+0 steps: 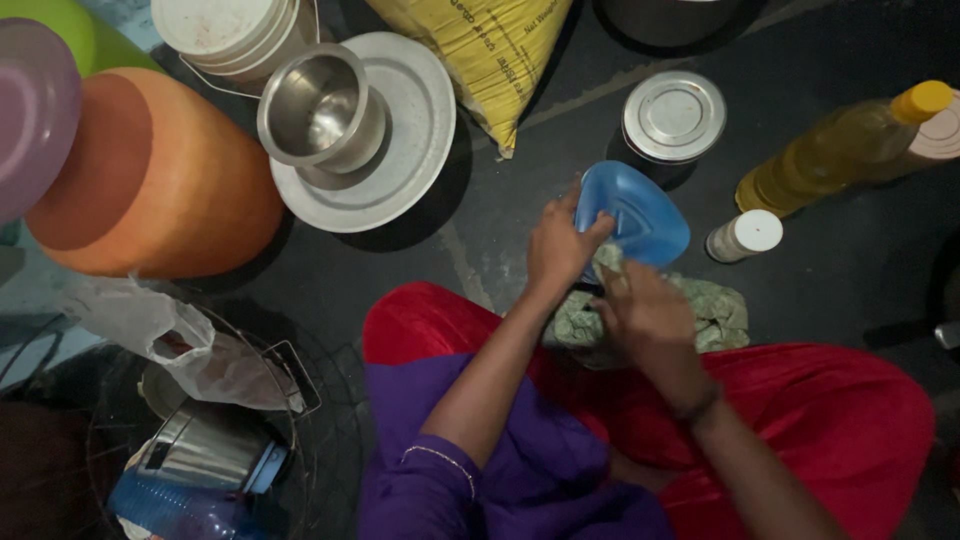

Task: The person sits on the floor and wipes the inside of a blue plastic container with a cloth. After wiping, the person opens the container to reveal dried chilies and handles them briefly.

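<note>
Gripping a blue plastic triangular lid (634, 215) w/ the left hand (562, 245), the person is sitting on the dark floor (520, 200), red and purple clothing spread at 6 o'clock. Lid is tilting up, off whatever it covered, so the opening step looks done; what's under it is mostly hidden. Right hand (648, 312) is pressing down on a crumpled green-white patterned cloth bundle (722, 312) just below the lid, approx centre frame. Bundle is looking bunched, not flattened or unwrapped, so handling of it seems only partly through.

Left fingers (590, 228) are curling round the lid's near edge, clenched on it. Right fingers are lying fairly flat, touching the cloth; can't tell if they're pinching anything.

Round about: steel cup on a round steel plate (420, 130) at 11 o'clock, round steel tin w/ lid (674, 115) at 1 o'clock, yellow oil bottle (840, 150) at 2 o'clock, small white-capped jar (745, 235) beside the lid, orange plastic pot (150, 175) at 10 o'clock.
</note>
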